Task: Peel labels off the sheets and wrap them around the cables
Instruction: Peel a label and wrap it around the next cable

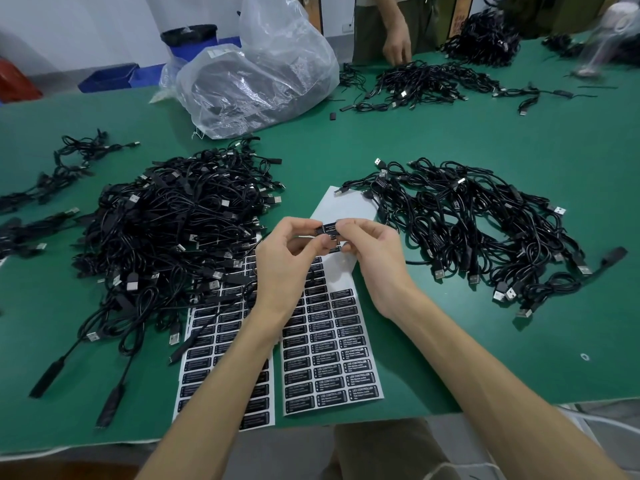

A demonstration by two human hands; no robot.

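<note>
I see both hands raised over the label sheets (332, 351). My left hand (287, 261) and right hand (375, 261) pinch one small black cable part (327, 229) between fingertips, with a printed label across it. One cable pile (173, 230) lies left of the sheets, and another pile (467, 230) lies to their right.

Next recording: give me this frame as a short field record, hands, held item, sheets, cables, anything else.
left hand: pinches one end of the black label
right hand: pinches its other end
black label: held above the label sheets; any cable inside cannot be told
label sheets: two, side by side on the green table; right one's top bare
cables: left cable pile and right cable pile flank the sheets
other: plastic bag and second person's hand on far side
</note>
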